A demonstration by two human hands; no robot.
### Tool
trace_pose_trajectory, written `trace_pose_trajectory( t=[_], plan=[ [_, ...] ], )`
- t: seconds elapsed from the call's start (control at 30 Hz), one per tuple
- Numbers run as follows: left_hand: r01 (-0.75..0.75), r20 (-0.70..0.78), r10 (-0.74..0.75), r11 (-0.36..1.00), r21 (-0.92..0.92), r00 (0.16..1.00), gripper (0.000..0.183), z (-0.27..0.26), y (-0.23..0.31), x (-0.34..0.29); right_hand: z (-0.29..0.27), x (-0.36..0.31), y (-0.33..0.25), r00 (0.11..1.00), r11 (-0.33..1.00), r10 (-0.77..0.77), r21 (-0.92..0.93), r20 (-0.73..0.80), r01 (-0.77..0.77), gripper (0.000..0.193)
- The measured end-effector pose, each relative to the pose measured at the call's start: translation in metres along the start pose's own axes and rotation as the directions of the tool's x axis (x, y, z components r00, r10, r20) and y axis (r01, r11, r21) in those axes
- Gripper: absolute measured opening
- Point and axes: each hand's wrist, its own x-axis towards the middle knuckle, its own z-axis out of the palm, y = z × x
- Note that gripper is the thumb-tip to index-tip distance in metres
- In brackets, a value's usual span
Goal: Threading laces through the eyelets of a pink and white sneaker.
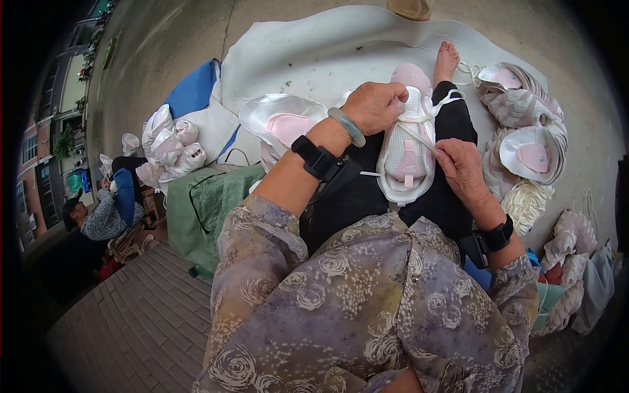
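Note:
A white mesh shoe upper with pink patches lies across my black-trousered legs, its pink toe end pointing away from me. White shoelace crosses it, and one loose length trails off on the right side. My left hand is at the upper left of the shoe, thumb and fingers pinched together at the lacing. To the right of the shoe, my right hand pinches a taut strand of the lace. What the left fingertips hold is partly hidden behind the fingers.
Stacked shoe uppers lie to the right, beside a bundle of cream laces. More uppers and a green bag are on the left. A white sheet covers the ground ahead. Another person sits far left.

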Motion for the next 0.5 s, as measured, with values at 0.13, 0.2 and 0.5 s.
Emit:
trace_pose_trajectory(
  t=[0.13,0.2,0.5],
  plan=[
    [0.197,0.095,-0.173,0.862,-0.467,0.980,0.018,-0.022,-0.002,-0.004,-0.003,-0.004,-0.006,0.981,0.948,0.156,0.263,0.112,-0.180,0.009],
    [0.219,0.092,-0.201,0.810,-0.544,0.975,0.018,-0.028,-0.004,-0.009,-0.004,-0.005,-0.006,0.973,0.930,0.184,0.295,0.136,-0.218,0.009],
    [0.287,0.153,-0.289,0.505,-0.814,0.945,0.025,-0.025,-0.020,-0.030,-0.041,-0.047,-0.002,0.935,0.895,0.143,0.361,0.325,-0.263,0.009]
  ],
)
